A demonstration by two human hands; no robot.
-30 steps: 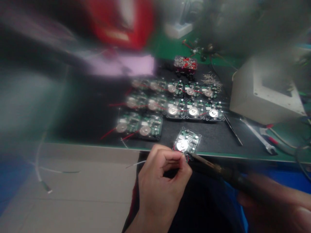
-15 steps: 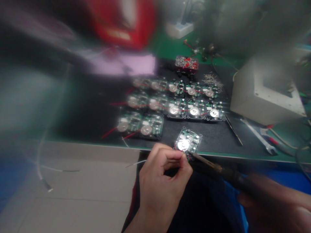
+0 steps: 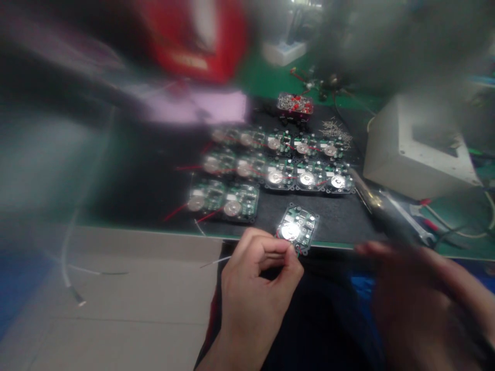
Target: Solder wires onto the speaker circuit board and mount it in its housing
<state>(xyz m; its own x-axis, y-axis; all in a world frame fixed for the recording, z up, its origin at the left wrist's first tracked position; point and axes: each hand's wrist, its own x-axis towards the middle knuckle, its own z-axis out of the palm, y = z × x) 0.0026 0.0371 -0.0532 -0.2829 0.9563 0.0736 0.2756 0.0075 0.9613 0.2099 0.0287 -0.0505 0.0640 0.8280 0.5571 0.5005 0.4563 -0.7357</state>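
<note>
A circuit board (image 3: 305, 224) in a black frame, with a shiny round disc on it, lies at the table's front edge. My left hand (image 3: 259, 283) is closed in a pinch at its near corner, on a thin wire (image 3: 216, 261) whose pale end sticks out left of the hand. Small red and green wire bits show by the fingertips. My right hand (image 3: 417, 299), blurred by motion, grips a soldering iron (image 3: 373, 201). The iron's tip points up and left, near the right end of the board rows and apart from the board I work at.
Several similar boards (image 3: 307, 178) with red wires stand in rows behind. Beyond them are a tin of small metal and red parts (image 3: 295, 104) and loose pins (image 3: 334, 129). At right are a pale metal box (image 3: 413, 149), a wrench (image 3: 410, 219) and red-handled pliers (image 3: 429, 221).
My right hand has lifted the soldering iron away from the near board, up and to the right, where it now covers the tweezers. My left hand keeps its pinch in nearly the same place.
</note>
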